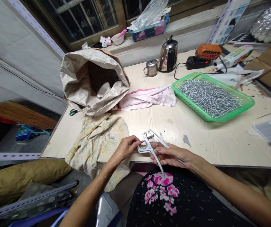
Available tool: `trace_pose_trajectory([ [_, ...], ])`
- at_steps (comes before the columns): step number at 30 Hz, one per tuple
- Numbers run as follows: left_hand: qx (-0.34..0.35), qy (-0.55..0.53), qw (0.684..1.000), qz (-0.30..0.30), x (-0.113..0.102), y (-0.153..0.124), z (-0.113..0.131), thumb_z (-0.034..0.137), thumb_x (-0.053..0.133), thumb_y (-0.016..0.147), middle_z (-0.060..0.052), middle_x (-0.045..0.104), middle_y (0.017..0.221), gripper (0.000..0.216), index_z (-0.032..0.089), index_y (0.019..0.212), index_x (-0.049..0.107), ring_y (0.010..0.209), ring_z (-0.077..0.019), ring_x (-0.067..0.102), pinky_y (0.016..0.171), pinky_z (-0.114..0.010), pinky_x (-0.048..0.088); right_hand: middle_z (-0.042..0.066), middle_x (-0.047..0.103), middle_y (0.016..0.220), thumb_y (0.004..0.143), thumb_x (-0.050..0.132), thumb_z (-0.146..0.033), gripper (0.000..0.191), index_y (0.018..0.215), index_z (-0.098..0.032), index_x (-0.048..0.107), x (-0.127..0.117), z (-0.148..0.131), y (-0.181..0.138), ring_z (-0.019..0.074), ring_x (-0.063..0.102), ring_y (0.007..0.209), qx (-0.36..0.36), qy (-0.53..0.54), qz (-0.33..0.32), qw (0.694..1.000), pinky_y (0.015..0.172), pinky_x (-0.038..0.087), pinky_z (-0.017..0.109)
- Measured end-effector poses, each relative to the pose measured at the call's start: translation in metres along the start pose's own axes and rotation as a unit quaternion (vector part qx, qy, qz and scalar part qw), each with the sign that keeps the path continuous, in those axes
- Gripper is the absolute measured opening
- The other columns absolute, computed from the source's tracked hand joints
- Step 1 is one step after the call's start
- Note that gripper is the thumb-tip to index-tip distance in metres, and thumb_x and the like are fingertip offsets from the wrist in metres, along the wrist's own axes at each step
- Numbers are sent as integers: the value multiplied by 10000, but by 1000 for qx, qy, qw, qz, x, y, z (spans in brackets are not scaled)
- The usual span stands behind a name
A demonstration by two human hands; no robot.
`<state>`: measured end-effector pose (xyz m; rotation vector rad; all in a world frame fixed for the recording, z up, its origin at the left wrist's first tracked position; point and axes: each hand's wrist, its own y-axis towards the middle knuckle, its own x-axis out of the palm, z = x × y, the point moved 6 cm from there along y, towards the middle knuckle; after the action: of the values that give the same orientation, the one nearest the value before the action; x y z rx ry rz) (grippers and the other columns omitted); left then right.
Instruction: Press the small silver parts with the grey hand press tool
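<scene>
Silver spring-loaded pliers with long handles are at the table's front edge, their coil spring and a small red part showing near the head. My right hand holds them, its fingers around the spread handles. My left hand is closed in a pinch at the pliers' head, beside the red part; what its fingertips hold is hidden. Under and left of my left hand, a yellow floral cloth hangs over the edge with a few small metal pieces on it.
An open sack of small dark pieces holds a white cup. A green basket contains many small silver metal pieces. Behind lie a pink-white towel, a metal mug, a kettle and an orange battery on a charger.
</scene>
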<state>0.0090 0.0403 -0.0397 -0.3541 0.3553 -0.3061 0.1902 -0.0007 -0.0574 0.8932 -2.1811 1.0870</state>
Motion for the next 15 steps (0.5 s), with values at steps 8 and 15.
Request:
trace_pose_trajectory([
  [8,-98,-366,925,31,43,-19,-5,570,813,663,-115,693,1067,652,169,1124,585,966,-191,677,886,-288,502,39,680,961,665,853,-399,567,1133,-182,616,-3,-10,8,159,627,870,-125,-132,88,979,831,485,317],
  [15,19,-324,924,201,56,-15,25,463,871,632,-134,650,1180,1010,185,1439,333,1056,-246,659,961,-366,502,71,719,938,609,862,-442,475,958,-165,698,12,-8,30,209,660,906,-126,-47,61,989,925,486,391],
])
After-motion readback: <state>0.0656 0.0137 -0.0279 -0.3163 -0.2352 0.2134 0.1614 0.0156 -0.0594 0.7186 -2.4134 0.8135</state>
